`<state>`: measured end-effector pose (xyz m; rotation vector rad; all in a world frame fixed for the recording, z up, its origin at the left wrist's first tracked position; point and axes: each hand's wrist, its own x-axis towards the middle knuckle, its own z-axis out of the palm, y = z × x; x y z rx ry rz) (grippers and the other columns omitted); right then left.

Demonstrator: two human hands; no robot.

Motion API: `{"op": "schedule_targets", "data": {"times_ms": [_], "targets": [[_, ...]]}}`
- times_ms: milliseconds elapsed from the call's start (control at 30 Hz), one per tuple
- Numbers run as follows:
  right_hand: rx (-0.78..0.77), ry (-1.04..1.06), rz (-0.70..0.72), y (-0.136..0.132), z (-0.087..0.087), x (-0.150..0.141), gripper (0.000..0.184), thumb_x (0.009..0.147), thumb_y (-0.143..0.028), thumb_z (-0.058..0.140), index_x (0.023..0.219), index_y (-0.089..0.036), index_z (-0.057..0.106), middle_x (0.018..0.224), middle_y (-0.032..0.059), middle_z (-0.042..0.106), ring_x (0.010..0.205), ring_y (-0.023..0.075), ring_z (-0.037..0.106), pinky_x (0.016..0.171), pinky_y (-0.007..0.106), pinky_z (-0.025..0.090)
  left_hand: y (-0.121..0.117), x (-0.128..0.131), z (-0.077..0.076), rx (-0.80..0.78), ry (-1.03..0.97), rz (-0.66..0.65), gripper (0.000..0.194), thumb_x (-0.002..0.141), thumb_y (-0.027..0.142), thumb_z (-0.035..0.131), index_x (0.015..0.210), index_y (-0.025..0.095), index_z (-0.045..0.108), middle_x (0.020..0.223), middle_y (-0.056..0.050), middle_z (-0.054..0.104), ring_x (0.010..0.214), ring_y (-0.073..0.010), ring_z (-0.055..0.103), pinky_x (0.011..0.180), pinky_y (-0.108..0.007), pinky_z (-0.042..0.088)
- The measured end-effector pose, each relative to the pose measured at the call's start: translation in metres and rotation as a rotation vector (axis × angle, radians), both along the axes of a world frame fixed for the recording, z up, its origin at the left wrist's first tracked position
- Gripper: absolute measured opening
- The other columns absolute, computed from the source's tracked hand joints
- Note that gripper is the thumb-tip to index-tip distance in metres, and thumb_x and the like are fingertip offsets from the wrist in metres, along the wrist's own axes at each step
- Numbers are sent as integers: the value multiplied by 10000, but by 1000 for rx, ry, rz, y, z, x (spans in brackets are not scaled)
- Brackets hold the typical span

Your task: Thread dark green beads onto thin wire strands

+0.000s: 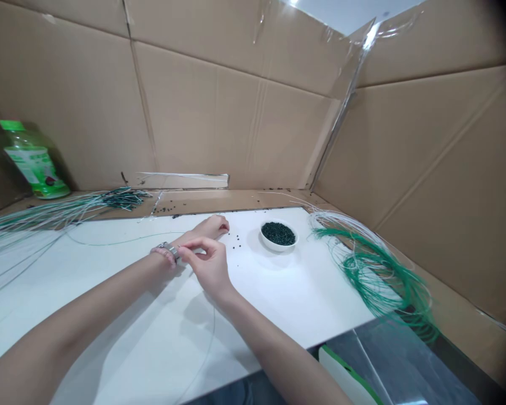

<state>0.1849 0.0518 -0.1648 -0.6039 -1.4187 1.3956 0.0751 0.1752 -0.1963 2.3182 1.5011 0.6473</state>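
Observation:
My left hand rests low over the white board with its fingers curled closed; whatever is in them is hidden. On that wrist are a metal watch and a pinkish bracelet. My right hand crosses over it, thumb and forefinger pinched together at the edge of the watch; what they grip is too small to make out. A thin pale strand curves over the board below the right hand. From behind the left wrist, a fine green strand runs leftward. Several small dark beads lie beside my left fingertips.
A white bowl of dark green beads stands right of my hands. Green and white strands lie bundled at the right edge, others at left with dark tips. A green-capped bottle stands back left. Cardboard walls enclose the board.

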Motion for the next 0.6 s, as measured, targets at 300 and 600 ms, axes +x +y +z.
{"op": "schedule_targets", "data": {"times_ms": [300,600], "targets": [[-39,48,8,3,-3,1,119,676,-276,725,693,-168,680,652,3,673,626,135,635,632,270,537,-3,1,-7,1,22,-5,317,901,327,538,1156,139,553,1145,-96,583,983,-199,596,837,-402,525],[13,-33,3,7,-10,1,112,814,-210,670,773,-118,622,726,-23,627,681,93,611,667,261,537,-9,14,-1,55,-140,12,317,901,326,538,1156,138,551,1137,-95,586,969,-194,600,824,-393,530]]}}
